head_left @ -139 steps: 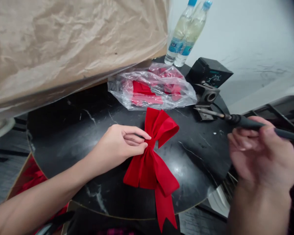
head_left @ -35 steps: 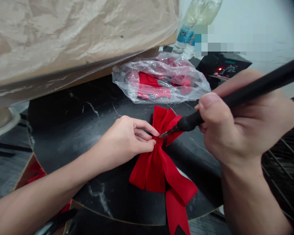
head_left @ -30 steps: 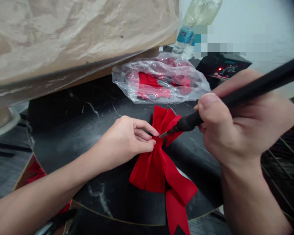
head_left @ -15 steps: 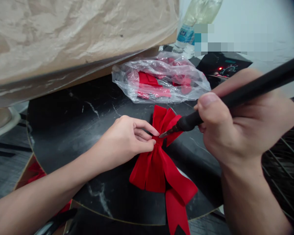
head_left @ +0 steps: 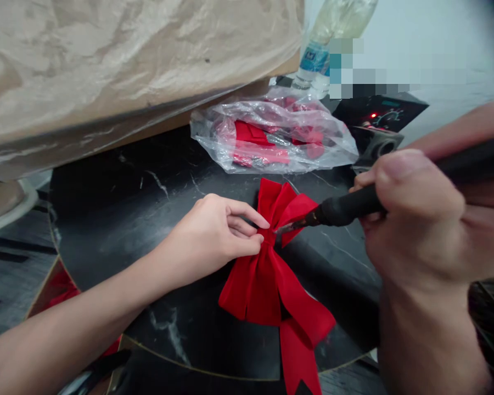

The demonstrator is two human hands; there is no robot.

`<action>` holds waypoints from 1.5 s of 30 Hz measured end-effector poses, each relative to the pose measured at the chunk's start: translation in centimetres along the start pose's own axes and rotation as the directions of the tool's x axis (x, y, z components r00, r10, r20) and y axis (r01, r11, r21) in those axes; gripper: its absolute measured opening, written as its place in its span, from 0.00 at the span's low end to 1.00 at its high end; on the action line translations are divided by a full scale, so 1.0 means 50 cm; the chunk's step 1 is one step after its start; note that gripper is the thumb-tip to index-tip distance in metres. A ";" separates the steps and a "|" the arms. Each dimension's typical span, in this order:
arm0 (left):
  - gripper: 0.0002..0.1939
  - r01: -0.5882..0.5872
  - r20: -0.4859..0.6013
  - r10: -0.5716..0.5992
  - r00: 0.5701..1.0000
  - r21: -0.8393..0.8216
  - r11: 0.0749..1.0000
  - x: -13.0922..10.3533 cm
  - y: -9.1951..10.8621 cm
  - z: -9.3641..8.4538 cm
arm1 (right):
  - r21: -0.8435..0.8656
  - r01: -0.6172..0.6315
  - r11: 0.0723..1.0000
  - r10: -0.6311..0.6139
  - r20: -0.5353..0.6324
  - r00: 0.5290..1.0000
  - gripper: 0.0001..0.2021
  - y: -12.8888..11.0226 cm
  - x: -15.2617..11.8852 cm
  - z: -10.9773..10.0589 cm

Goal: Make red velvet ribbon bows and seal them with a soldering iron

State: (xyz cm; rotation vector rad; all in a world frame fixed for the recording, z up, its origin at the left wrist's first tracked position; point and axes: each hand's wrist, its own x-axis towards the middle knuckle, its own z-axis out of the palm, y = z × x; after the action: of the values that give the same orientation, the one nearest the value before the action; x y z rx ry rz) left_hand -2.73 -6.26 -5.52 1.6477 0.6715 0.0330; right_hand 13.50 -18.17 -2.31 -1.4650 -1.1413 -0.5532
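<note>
Red bow [head_left: 253, 285] (long-tailed) under left hand [head_left: 212, 233], black tool [head_left: 341, 210] alongside.

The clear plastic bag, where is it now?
In the head view, the plastic bag lies on the black table, just beyond the red bow, left of the black control box.

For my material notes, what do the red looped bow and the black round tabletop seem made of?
Red looped bow: probably velvet or flocked ribbon, judging by its matte, soft-looking face. Black round tabletop: softly shiny, white-veined like marble, though the thin tan edge suggests laminated board.
</note>
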 end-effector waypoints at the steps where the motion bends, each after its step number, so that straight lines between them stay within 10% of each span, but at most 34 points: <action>1: 0.10 0.001 -0.002 -0.001 1.000 0.000 1.000 0.000 0.000 0.000 | -0.020 0.020 1.000 -0.021 -0.045 0.999 0.09 0.003 -0.003 0.007; 45: 0.11 0.020 -0.013 -0.020 1.000 -0.003 1.000 0.000 -0.001 0.002 | -0.170 0.107 0.980 -0.076 0.178 0.981 0.10 -0.014 -0.013 -0.001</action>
State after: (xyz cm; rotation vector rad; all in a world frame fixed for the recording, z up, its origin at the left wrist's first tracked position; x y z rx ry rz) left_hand -2.68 -6.35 -5.58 1.6388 0.6974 0.0297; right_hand 12.64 -18.55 -2.52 -1.6452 -1.3272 -0.6161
